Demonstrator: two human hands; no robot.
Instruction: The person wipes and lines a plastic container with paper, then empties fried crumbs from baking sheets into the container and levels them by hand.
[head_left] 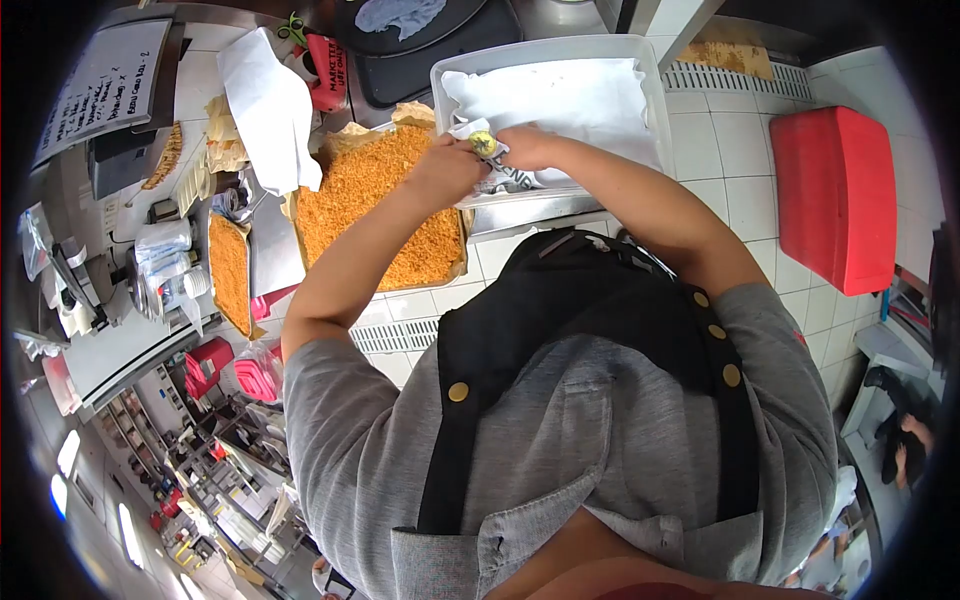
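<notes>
My left hand (448, 172) and my right hand (528, 148) are close together over the near left corner of a translucent plastic tub (655, 110). Between them is a white wrapper with dark print (515, 181), with a round yellow-green patch (482, 143) showing at its top. The fingers of both hands are closed at the wrapper, though some are hidden. White paper (560, 95) lines the tub. Beside my left arm lies a tray of orange-brown crumbs (375, 205) on baking paper.
A second crumb tray (230, 272) and a white paper sheet (265, 105) are at the left. Behind the tub sits a black tray (410, 70), near a red container (327, 72) and green-handled scissors (292, 28). A red bin (832, 200) stands on the tiled floor at the right.
</notes>
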